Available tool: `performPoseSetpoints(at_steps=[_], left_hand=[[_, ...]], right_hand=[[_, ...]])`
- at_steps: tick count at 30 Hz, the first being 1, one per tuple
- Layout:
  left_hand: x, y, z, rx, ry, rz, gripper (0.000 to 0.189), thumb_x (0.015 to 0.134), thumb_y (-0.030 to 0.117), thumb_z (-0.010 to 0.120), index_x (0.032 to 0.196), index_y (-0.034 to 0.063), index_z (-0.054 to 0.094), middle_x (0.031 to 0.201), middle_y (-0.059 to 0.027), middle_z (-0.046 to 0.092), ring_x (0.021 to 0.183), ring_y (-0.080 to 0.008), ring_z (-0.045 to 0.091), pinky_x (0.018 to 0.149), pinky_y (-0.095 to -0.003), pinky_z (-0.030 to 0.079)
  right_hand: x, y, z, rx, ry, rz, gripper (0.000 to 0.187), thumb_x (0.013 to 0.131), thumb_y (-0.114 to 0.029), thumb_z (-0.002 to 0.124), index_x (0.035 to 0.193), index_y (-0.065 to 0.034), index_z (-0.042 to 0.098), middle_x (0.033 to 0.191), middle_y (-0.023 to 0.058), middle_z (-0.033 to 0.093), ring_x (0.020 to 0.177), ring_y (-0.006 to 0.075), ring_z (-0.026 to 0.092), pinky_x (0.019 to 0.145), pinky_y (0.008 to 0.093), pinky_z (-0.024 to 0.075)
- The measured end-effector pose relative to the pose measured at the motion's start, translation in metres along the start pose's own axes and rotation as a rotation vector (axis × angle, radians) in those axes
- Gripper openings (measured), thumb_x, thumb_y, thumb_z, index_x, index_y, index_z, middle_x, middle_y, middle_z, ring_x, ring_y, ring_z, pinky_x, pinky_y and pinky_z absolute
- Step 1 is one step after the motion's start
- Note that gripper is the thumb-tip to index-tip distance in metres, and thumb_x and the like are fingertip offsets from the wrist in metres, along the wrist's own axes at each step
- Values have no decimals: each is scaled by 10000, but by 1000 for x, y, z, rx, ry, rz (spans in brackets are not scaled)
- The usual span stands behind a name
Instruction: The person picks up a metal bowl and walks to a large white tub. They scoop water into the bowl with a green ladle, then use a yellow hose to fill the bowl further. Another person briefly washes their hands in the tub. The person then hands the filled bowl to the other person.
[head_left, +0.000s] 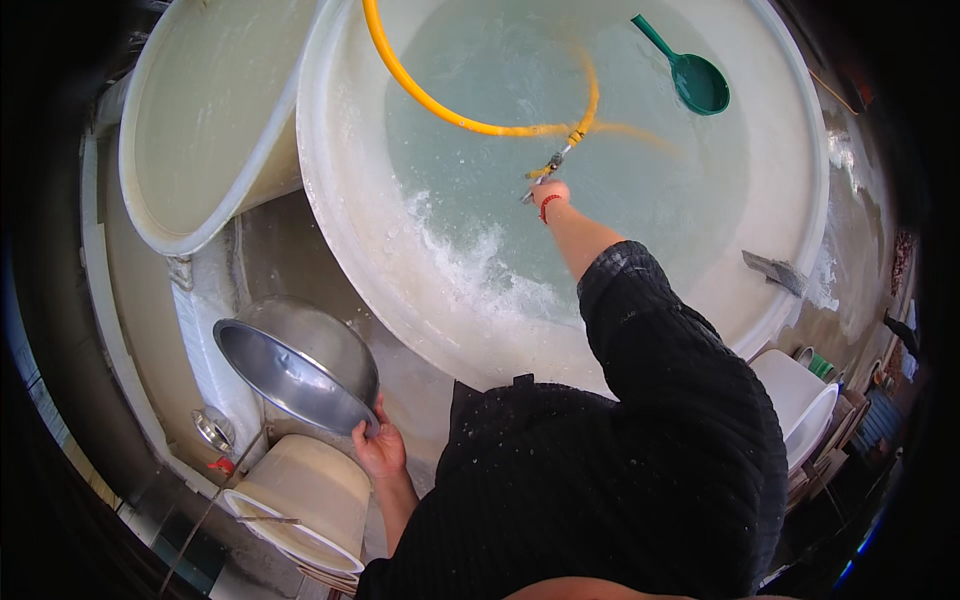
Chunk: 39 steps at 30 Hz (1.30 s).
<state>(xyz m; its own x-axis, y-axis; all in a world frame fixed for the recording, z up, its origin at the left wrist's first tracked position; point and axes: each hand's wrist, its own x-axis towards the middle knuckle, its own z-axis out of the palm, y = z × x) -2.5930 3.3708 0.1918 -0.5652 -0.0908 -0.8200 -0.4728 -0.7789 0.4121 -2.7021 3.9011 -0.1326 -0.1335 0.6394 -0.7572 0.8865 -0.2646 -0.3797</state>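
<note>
My left hand (384, 448) grips the rim of a stainless steel bowl (300, 360), which is tilted on its side with its hollow facing down and left. Over a large round white tub (360, 247), my right hand (551, 193) is closed around a metal valve fitting (553, 165) with a yellow lever, at the end of a yellow hose (435, 112). Part of the hose lies under the water (645, 202) in the tub. White foam and splashes (480, 270) churn below my right hand. A green plastic dipper (699, 81) rests in the water at the upper right.
Another pale tub (217, 112) holding cloudy water stands at the upper left. A beige bucket (311, 487) lies tipped at the lower left, near a small steel bowl (213, 429). A grey flat piece (776, 271) sits on the big tub's right rim. A white container (787, 397) stands to the right.
</note>
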Motion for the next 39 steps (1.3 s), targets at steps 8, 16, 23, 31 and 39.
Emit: performPoseSetpoints(at_steps=[8,16,23,31,39], left_hand=[[-10,-8,-3,-19,64,45,636,940,123,568,1542,19,392,1468,-299,535,1121,-319,724,692,-344,660],[-1,-14,12,-14,86,57,650,933,128,578,1542,3,390,1466,-315,528,1089,-339,735,686,-339,666],[21,-27,45,61,86,58,683,925,114,574,1553,-29,345,1498,-299,496,1219,-331,663,800,-309,657],[44,-17,44,217,49,43,676,918,118,580,1529,-59,351,1466,-237,540,1351,-327,553,1025,-307,576],[69,3,13,88,-1,-109,655,946,154,545,1531,-68,353,1463,-300,532,1098,-284,730,683,-285,657]], right_hand=[[12,-49,-53,-1068,-7,-635,554,839,-258,759,1355,-109,625,1444,140,591,1322,302,578,1028,491,507],[125,-133,-119,-1876,-261,-648,540,888,-245,712,1395,-103,591,1481,147,555,1393,332,511,1118,464,459],[180,-112,-125,-592,272,-406,437,927,-221,680,1315,-42,588,1378,230,592,1290,389,577,1051,486,507],[181,-125,-156,209,500,-273,749,826,-386,828,1386,24,545,1387,247,595,1278,385,594,1066,457,496],[202,-182,-186,871,337,116,626,845,-385,823,1275,15,604,1222,201,653,1091,339,631,926,455,515]])
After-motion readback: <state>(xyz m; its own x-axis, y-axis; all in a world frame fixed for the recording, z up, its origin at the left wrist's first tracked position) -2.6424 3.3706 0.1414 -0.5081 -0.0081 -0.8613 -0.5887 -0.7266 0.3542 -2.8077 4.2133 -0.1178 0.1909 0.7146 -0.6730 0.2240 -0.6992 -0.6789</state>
